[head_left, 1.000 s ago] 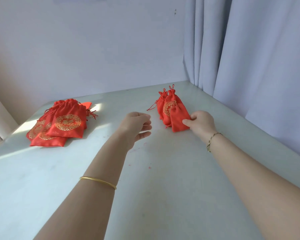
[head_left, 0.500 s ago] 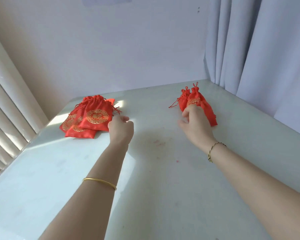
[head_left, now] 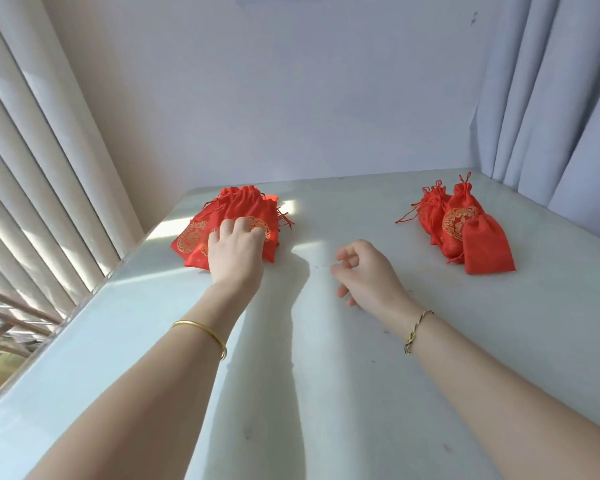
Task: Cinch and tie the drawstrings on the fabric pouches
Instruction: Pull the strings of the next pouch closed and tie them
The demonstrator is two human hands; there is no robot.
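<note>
A pile of flat red fabric pouches (head_left: 246,206) with gold round emblems lies at the table's back left. My left hand (head_left: 236,252) rests on top of the pile, its fingers curled onto the uppermost pouch; whether they pinch the fabric is unclear. A second group of red pouches (head_left: 459,220) with cinched necks and tied red strings lies at the back right, and one plain red pouch (head_left: 485,245) sits at its front. My right hand (head_left: 366,271) hovers over the table's middle, fingers loosely curled, holding nothing.
The pale table (head_left: 326,393) meets a white wall at the back. Vertical blinds (head_left: 32,188) run along the left edge and a grey curtain (head_left: 561,98) hangs at the right. A sunlit patch falls beside the left pile.
My right hand let go of the right pouches and drew back to the table's middle. My left hand reached onto the left pile. The view swung left.
</note>
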